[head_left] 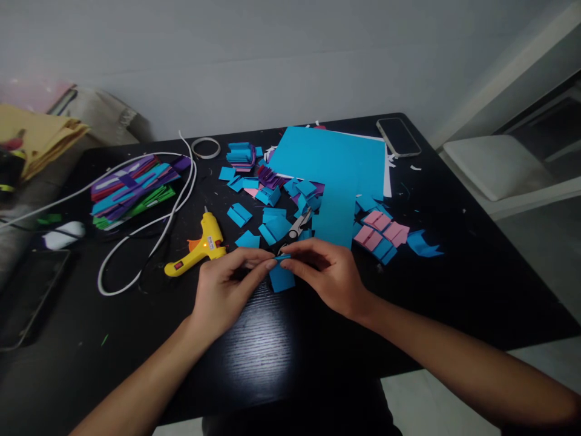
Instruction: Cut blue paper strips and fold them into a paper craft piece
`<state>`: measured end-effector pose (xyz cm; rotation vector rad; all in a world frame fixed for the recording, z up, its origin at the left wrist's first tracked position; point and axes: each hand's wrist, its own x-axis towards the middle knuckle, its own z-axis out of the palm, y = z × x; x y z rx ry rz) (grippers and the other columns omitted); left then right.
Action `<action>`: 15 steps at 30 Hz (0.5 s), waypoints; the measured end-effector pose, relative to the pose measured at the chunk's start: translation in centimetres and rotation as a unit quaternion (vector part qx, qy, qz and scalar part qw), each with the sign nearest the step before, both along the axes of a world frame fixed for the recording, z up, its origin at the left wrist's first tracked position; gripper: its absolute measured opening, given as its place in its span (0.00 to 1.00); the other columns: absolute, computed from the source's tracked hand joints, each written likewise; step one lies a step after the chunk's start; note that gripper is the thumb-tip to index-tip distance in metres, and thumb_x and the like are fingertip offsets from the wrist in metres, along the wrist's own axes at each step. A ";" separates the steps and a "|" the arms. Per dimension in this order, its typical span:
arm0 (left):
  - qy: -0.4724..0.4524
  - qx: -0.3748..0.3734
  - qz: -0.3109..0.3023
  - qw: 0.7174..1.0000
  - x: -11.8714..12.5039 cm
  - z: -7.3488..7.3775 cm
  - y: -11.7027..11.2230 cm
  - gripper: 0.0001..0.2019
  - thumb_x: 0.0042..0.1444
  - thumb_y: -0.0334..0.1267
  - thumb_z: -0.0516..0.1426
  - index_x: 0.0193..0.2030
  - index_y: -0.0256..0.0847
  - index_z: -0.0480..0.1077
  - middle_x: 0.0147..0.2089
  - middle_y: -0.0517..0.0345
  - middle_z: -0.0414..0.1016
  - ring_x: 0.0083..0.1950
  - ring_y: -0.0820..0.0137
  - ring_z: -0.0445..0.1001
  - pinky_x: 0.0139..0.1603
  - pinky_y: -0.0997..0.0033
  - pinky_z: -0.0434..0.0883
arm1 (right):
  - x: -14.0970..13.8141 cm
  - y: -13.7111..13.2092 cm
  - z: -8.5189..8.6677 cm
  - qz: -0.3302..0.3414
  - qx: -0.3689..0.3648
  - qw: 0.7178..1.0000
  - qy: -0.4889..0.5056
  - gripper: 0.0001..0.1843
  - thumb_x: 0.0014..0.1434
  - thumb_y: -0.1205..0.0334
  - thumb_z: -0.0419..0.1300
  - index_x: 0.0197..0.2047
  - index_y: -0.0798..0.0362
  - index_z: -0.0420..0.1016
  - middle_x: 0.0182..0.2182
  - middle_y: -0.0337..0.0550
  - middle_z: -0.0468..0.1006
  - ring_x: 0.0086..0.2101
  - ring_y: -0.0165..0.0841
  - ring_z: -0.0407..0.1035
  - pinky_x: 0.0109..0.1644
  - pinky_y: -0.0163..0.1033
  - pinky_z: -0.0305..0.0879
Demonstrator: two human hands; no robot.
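Between my fingertips is a small piece of blue paper [282, 258], pinched at both ends. My left hand [229, 281] holds its left end between thumb and forefinger. At the other end, my right hand [329, 266] grips it the same way. Another blue paper piece [282, 280] shows just below my fingertips; whether it is joined to the held one I cannot tell. Scissors [299, 225] lie just beyond my hands, partly covered by paper. To the left of my left hand rests a yellow glue gun [200, 247]. Folded blue pieces [274, 225] are scattered beyond my fingers.
A large blue sheet [336, 158] lies over white paper at the back. Pink and blue folded pieces [379, 235] sit at right, a phone [399, 137] behind them. A looping white cable [105, 272], coloured paper strips [131, 188] and a tape ring [206, 148] occupy the left.
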<state>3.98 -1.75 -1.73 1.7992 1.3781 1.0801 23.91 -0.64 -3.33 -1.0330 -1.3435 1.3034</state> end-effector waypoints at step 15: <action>-0.009 -0.010 -0.021 1.000 0.2 0.2 0.1 0.02 0.62 0.36 0.65 0.40 0.42 0.81 0.36 0.60 0.84 0.35 0.72 0.81 0.39 0.75 0.79 | 0.0 0.0 0.0 -0.003 0.017 0.999 -0.028 0.04 0.60 0.59 0.72 0.39 0.48 0.85 0.36 0.39 0.87 0.37 0.35 0.82 0.44 0.39 0.79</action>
